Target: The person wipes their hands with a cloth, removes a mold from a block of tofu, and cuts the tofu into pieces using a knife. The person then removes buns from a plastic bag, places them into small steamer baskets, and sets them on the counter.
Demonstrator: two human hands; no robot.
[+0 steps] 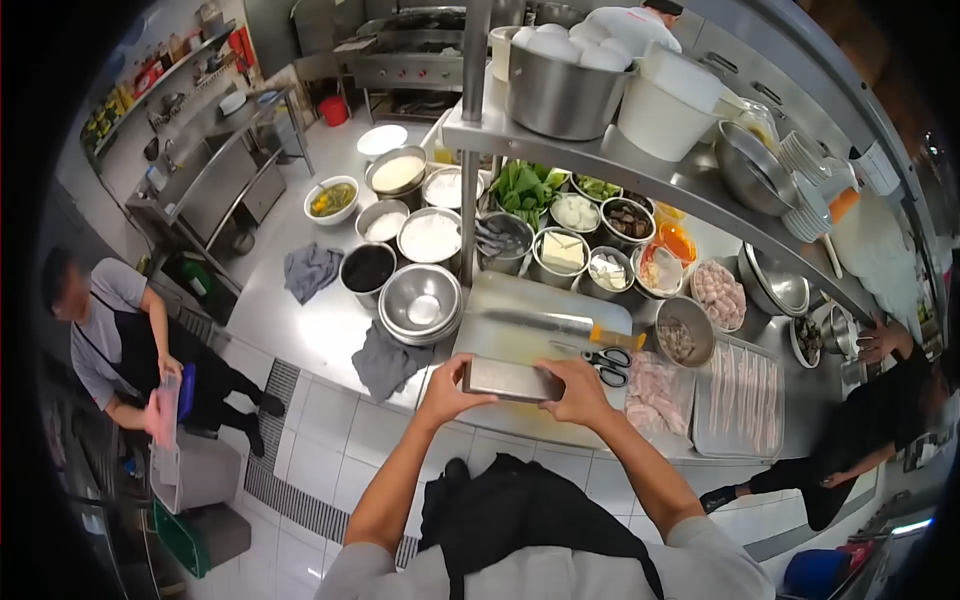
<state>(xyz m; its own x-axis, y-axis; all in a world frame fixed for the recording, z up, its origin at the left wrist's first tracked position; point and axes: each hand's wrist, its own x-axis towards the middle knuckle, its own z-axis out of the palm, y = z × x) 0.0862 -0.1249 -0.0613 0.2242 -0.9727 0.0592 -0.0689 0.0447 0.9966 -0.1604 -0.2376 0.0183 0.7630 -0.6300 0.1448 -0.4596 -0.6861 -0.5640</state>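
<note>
My left hand (444, 392) and my right hand (583, 392) grip opposite ends of a rectangular grey block (513, 379) that looks like a whetstone. It is level, above the near edge of a yellowish cutting board (500, 292). Just beyond it, a large knife (545, 322) with a yellow handle lies across the board. Black-handled scissors (610, 364) lie to the right, close to my right hand. A crumpled grey cloth (390, 360) sits on the counter left of my left hand.
Steel bowls (421, 300) stand left of the board. Raw meat (655, 400) and a tray of bacon strips (740, 400) lie right. An overhead shelf (600, 150) crosses above several ingredient containers. People are at left (140, 340), right (870, 400) and back (632, 28).
</note>
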